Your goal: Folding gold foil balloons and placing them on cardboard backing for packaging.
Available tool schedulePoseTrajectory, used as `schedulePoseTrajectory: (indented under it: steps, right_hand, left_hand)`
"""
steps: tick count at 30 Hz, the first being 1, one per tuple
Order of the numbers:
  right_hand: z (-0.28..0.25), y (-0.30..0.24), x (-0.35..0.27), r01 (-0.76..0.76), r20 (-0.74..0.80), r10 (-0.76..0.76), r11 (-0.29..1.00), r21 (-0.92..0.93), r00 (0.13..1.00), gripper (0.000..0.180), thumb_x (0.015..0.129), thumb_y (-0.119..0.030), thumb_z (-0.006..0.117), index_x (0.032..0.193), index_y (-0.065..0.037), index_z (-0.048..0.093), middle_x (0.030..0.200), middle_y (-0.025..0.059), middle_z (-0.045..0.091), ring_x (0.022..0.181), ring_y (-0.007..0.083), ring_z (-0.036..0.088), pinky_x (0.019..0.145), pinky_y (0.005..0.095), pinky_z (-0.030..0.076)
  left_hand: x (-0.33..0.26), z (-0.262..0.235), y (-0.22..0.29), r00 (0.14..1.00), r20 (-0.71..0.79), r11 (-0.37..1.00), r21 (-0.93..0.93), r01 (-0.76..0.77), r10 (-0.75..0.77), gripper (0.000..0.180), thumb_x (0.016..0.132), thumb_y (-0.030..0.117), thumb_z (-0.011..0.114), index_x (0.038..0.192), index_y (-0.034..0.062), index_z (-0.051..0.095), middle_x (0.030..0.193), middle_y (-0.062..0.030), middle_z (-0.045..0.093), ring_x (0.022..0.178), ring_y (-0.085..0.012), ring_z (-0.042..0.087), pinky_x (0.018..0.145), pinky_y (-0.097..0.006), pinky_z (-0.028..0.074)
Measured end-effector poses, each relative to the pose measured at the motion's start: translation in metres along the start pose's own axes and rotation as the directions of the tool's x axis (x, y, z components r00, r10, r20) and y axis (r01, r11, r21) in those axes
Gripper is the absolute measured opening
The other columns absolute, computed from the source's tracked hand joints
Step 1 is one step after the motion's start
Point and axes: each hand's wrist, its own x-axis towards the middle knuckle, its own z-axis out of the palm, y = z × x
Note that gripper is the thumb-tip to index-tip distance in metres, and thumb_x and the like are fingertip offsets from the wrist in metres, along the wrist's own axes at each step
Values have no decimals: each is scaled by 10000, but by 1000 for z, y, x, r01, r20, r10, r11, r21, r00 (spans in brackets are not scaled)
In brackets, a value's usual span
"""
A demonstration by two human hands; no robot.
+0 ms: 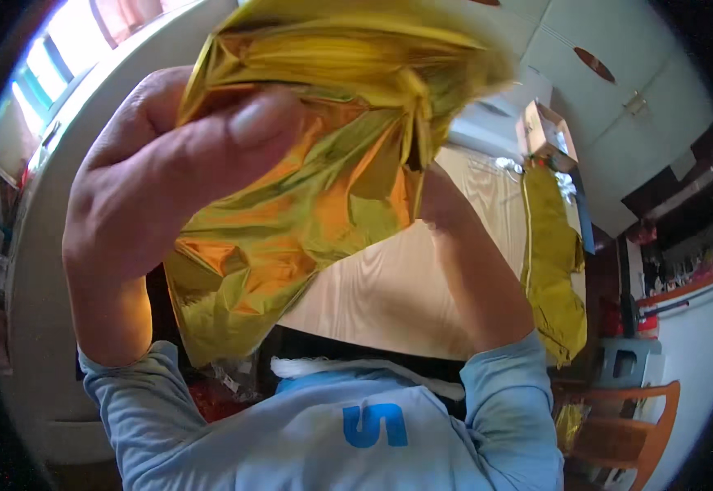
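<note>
A large crinkled piece of gold foil (291, 221) is held up close in front of me; whether it is a sheet or a bag I cannot tell. My left hand (152, 164) is closed on its left side, the thumb pressed flat over the foil and the fingers behind it. On the other side, my right hand (436, 195) reaches behind the foil, which covers its fingers. The foil's top edge is folded over and blurred at the upper right, while its lower corner hangs down toward my lap.
Below is a pale wooden table (381, 286). Along its right side lies a long folded gold foil piece (553, 270), with a small open wooden box (546, 135) beyond it. A wooden chair (634, 425) and a grey plastic stool (626, 360) stand at the lower right.
</note>
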Motion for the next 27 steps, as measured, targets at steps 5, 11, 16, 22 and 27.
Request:
schedulePoseTrajectory:
  steps: [5, 11, 16, 22, 27]
  right_hand:
    - [-11, -33, -75, -12, -122, 23, 996, 91, 992, 494, 871, -277, 773, 1237, 13, 611, 1185, 100, 677, 1060, 194, 646, 919, 353, 518]
    - [-80, -38, -143, -367, -584, 111, 866, -340, 804, 240, 906, -249, 732, 964, -16, 745, 888, 27, 733, 823, 119, 668, 743, 289, 536]
    - [-117, 26, -207, -685, -675, -115, -92, -723, 729, 380, 900, -400, 707, 882, -21, 689, 848, 226, 702, 750, 394, 683, 674, 500, 524]
    - [-119, 34, -234, -590, -509, -338, -207, -781, 792, 540, 912, -412, 682, 1267, -53, 490, 1109, 212, 654, 929, 408, 657, 795, 510, 501]
    - [-118, 38, -244, -432, -306, -351, -372, -822, 885, 450, 924, -300, 661, 1300, -77, 552, 1172, 186, 601, 1017, 349, 585, 947, 473, 436]
  left_hand:
    - [24, 1, -23, 963, 261, 947, -291, 139, -61, 373, 974, 337, 652, 1163, 16, 671, 1012, -42, 698, 879, -97, 656, 797, -266, 539]
    - [47, 48, -153, 971, 218, 987, 149, 65, -97, 567, 998, 448, 598, 1346, 7, 528, 1085, -111, 678, 1025, -169, 619, 877, -330, 494]
    - [34, 99, -222, 956, 239, 547, 830, -111, -169, 644, 927, 396, 657, 1443, 78, 441, 1187, -199, 634, 1119, -361, 605, 950, -475, 469]
    - [36, 158, -249, 609, 678, 406, 462, -788, 411, 696, 902, 426, 646, 1461, 67, 440, 1463, -226, 459, 1399, -397, 380, 1154, -537, 286]
    - [49, 204, -273, 611, 778, 478, 484, -733, 148, 801, 948, 616, 488, 1530, 81, 358, 1605, -215, 285, 1501, -390, 227, 1211, -546, 170]
